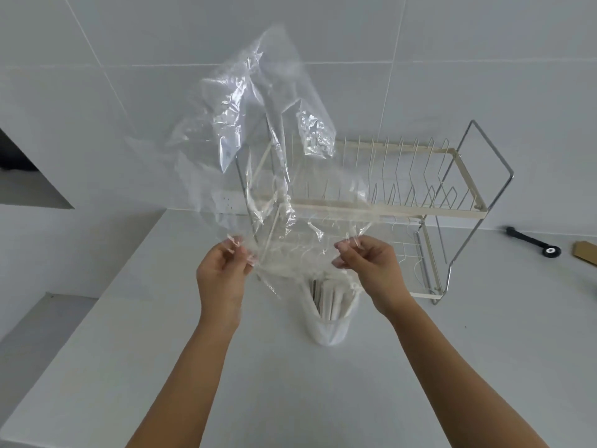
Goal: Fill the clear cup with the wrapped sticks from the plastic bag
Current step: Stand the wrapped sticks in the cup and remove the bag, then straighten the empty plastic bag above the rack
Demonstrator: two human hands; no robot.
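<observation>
Head view: both hands pinch the plastic bag (258, 130) by its mouth — left hand (223, 270) at nine o'clock, right hand (368, 260) at three — upended over the cup (329, 318), which stands on the bench (290, 383) full of wrapped sticks (336, 302). The bag looks empty; best lift it straight away. Dish rack (403, 205) crowds close behind, at one o'clock.

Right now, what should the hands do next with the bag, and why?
Probably lay the bag down on the counter. It looks empty, held up by the left hand and right hand, while the sticks already stand in the cup.
</observation>
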